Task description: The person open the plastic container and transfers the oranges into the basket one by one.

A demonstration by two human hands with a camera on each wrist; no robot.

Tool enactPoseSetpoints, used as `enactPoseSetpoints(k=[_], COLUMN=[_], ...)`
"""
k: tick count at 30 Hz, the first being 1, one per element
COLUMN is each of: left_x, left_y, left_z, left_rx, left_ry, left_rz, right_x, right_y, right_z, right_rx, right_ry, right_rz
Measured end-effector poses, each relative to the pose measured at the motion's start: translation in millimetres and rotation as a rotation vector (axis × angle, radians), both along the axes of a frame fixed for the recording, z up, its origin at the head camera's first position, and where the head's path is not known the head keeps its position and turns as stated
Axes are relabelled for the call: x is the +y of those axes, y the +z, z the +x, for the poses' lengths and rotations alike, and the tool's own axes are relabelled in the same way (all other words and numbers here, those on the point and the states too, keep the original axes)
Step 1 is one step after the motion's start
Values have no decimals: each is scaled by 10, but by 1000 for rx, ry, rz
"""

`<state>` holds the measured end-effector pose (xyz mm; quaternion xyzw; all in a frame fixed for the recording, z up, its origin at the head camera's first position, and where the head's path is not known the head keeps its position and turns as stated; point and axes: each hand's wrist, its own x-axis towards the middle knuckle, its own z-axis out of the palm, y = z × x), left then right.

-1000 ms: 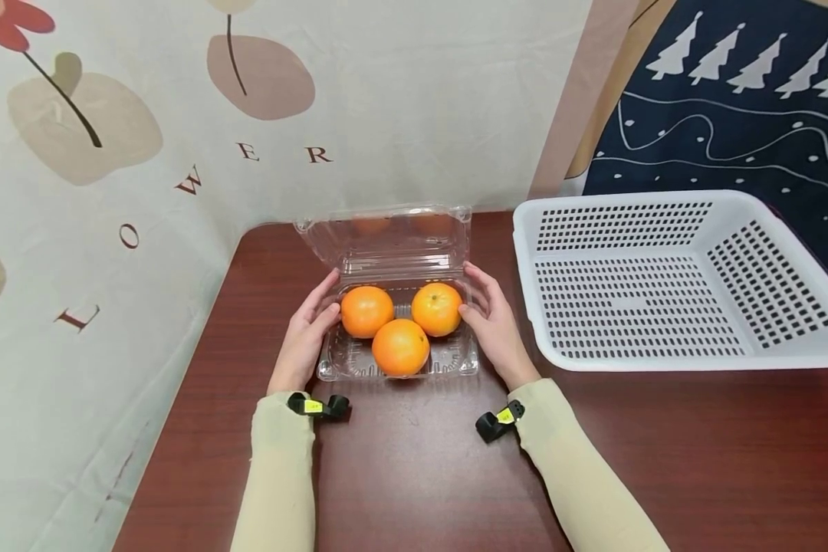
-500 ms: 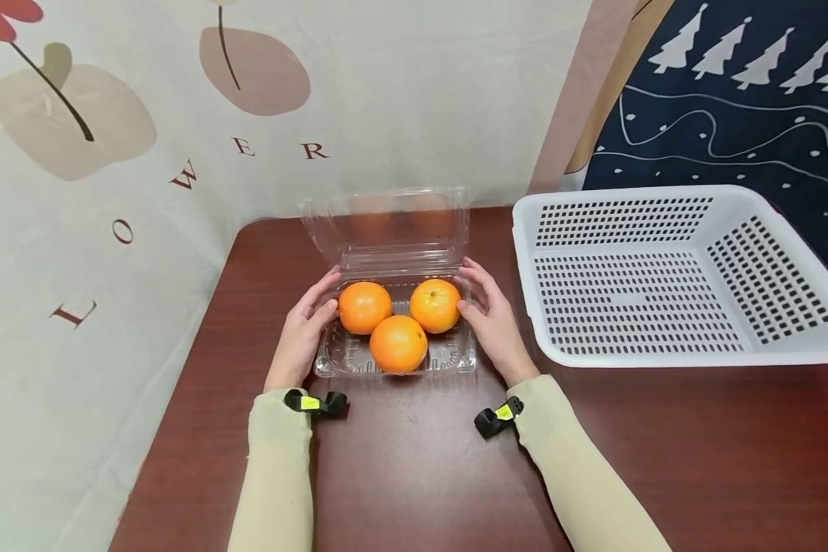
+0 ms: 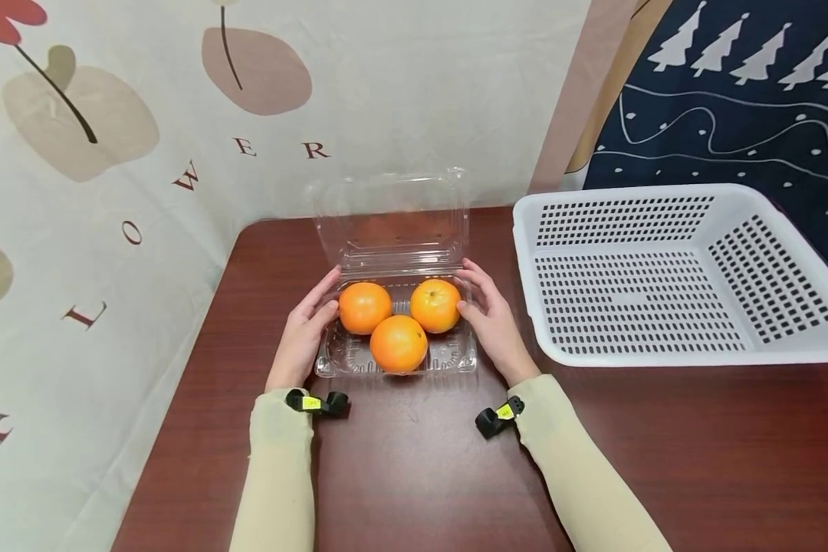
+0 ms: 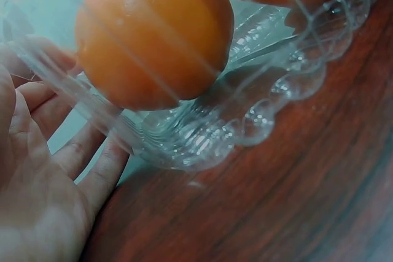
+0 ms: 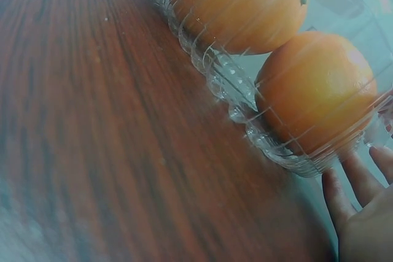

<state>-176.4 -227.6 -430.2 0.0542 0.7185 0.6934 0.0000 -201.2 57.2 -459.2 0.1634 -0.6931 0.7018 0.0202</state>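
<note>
A clear plastic clamshell container (image 3: 448,357) sits on the table with its lid (image 3: 393,222) raised and leaning back toward the wall cloth. Inside lie three oranges: a left orange (image 3: 365,308), a right orange (image 3: 435,305) and a front orange (image 3: 398,344). My left hand (image 3: 302,337) holds the container's left side, thumb at the rim and fingers along the outer wall. On the opposite side my right hand (image 3: 494,330) grips in the same way. Both wrist views show fingers against the clear wall, close beside an orange (image 4: 153,41) on the left and another orange (image 5: 316,93) on the right.
A white perforated plastic basket (image 3: 541,322) stands to the right of the container. The dark reddish wooden table (image 3: 400,475) meets a printed wall cloth (image 3: 421,92) behind and at the left. Navy cloth with white trees (image 3: 724,138) hangs behind the basket.
The container's lid has swung up to a more upright stance. Both hands keep their places on the container's sides, and the oranges stay where they were inside. The view shifted slightly.
</note>
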Motion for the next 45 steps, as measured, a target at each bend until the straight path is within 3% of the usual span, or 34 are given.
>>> enactPoseSetpoints(k=[16,27,45], left_x=[-6,1,5], left_y=[-13,4,-11], left_z=[-2,-12,-27], left_rx=[4,1,-10], left_ry=[-1,8,16], left_rz=[-8,-30,-35], right_x=[1,-22,-21], right_y=[14,264,231], right_z=[10,123,107], right_rx=[3,-6,-48], right_ry=[7,15,52], right_rz=[23,9,-52])
